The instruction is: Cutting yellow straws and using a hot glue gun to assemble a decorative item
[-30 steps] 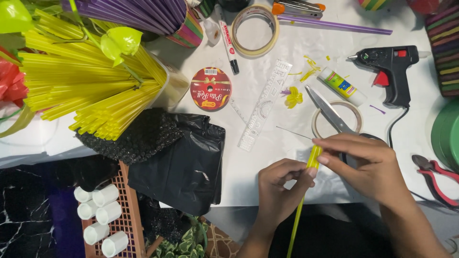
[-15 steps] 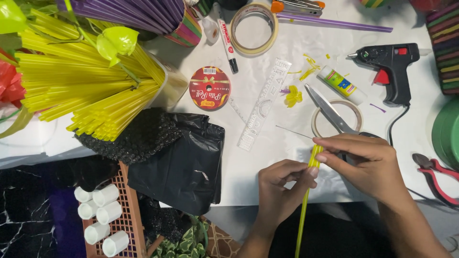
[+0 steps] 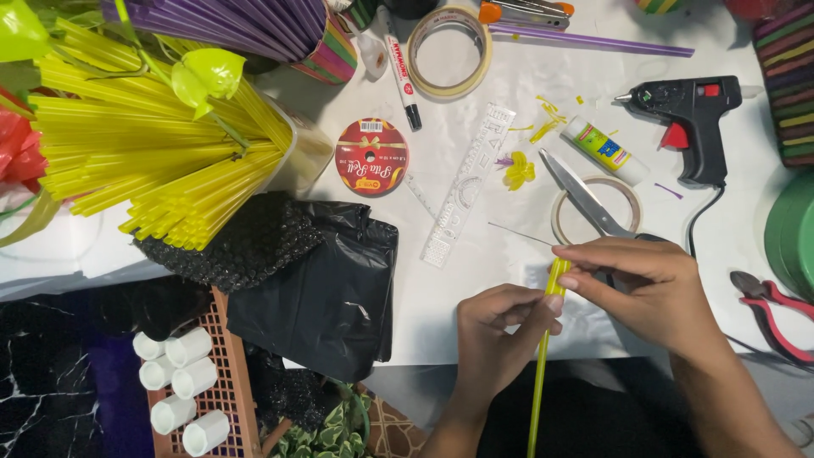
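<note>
Overhead view of a craft table. The left hand point(image 3: 496, 331) pinches a yellow straw point(image 3: 543, 356) between thumb and fingers just below its upper end; the right hand point(image 3: 653, 284) closes its thumb and forefinger on that upper end, from which a thin wire point(image 3: 519, 234) projects toward 10 o'clock. The straw runs from the fingertips down toward 6 o'clock, off the table edge point(image 3: 441, 352).

Handling, as judged: the straw looks light, thin-walled and smooth, so it would kink under a hard squeeze and slip under a loose one; a 2-point hold close to the worked end, as shown, appears the steadiest.

Containers: at 10 o'clock a clear tub point(image 3: 301, 153) holds a dense bundle of yellow straws point(image 3: 144, 161) lying on its side. At 11 o'clock a striped cup point(image 3: 335, 55) holds purple straws point(image 3: 229, 21). At 7 o'clock a brown plastic basket point(image 3: 229, 373) holds 5 visible white tubes point(image 3: 174, 382).

Around the hands: scissors point(image 3: 585, 199) lie across a tape ring point(image 3: 623, 195) at 12 o'clock, with a glue stick point(image 3: 604, 151) and a black glue gun point(image 3: 691, 114) toward 1 o'clock and a clear ruler point(image 3: 468, 187) toward 11 o'clock.
</note>
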